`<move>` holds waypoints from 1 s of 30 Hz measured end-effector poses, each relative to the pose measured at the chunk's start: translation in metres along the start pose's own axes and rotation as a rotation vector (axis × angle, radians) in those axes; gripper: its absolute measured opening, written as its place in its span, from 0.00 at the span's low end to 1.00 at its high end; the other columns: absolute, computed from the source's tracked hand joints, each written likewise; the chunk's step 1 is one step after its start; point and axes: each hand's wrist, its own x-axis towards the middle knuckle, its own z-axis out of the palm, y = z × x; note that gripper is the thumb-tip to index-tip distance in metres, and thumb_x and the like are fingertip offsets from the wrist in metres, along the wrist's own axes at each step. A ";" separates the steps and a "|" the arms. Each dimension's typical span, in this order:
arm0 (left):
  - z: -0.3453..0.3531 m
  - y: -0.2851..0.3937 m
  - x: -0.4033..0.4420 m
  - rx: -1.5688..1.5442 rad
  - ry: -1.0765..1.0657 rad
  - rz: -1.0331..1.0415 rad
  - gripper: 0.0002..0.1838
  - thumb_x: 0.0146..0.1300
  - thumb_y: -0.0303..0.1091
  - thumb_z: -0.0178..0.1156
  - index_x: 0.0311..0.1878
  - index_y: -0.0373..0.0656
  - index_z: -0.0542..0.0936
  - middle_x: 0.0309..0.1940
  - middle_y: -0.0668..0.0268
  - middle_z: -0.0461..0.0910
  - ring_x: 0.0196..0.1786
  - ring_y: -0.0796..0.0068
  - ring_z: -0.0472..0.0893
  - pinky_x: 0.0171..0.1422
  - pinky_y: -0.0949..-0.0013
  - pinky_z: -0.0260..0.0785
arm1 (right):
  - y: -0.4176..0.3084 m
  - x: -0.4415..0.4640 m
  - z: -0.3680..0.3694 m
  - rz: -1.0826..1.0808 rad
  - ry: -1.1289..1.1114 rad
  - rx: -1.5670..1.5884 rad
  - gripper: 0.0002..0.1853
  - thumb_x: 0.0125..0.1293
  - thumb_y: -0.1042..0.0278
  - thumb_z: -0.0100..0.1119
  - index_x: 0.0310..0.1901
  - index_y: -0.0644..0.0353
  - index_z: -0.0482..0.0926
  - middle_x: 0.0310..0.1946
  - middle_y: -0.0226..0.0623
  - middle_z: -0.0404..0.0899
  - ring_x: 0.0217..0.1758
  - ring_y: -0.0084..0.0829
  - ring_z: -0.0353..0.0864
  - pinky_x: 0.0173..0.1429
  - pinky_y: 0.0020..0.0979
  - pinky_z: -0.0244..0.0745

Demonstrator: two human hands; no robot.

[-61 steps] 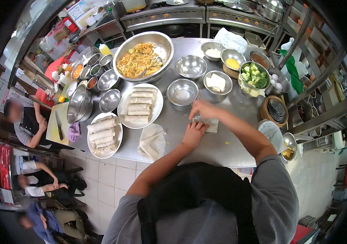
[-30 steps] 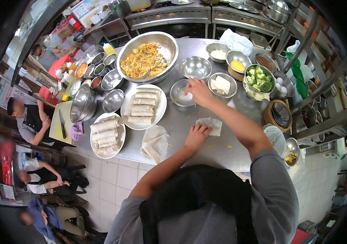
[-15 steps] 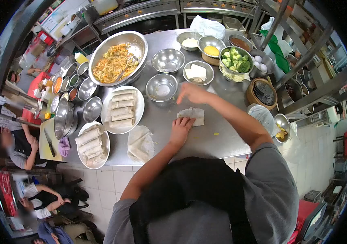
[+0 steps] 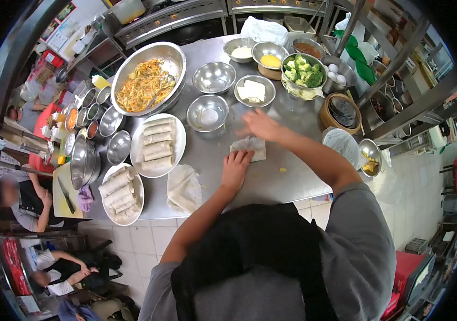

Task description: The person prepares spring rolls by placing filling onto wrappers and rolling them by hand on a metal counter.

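Note:
My left hand (image 4: 236,167) lies with spread fingers on the near left part of a partly rolled pale wrapper (image 4: 255,148) on the steel table. Above the wrapper's far side hovers my right hand (image 4: 263,126), its fingers apart and partly blurred, with nothing visible in them. A small metal bowl with a little liquid (image 4: 207,113) stands just beyond my hands. Rolled wrappers rest on a round white plate (image 4: 178,155) and on an oval white plate (image 4: 133,213) to the left. A loose stack of thin wrappers (image 4: 184,188) lies near the table's front edge.
A large bowl of shredded filling (image 4: 148,85) stands far left. Bowls of broccoli (image 4: 304,75), eggs (image 4: 337,72) and white slabs (image 4: 254,91) sit at the back right. A knife (image 4: 66,196) lies on a cutting board (image 4: 59,179). Several people sit or stand at left.
My right hand went from the wrapper to the small bowl, then back over the wrapper. My left hand stayed on the wrapper. The camera view has shifted.

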 end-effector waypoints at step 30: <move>0.004 0.003 0.000 0.066 0.041 0.010 0.27 0.62 0.29 0.55 0.67 0.50 0.75 0.58 0.65 0.76 0.62 0.61 0.73 0.68 0.54 0.63 | -0.016 -0.043 0.013 0.078 -0.108 0.088 0.29 0.70 0.66 0.48 0.66 0.14 0.74 0.44 0.32 0.72 0.54 0.32 0.73 0.56 0.39 0.64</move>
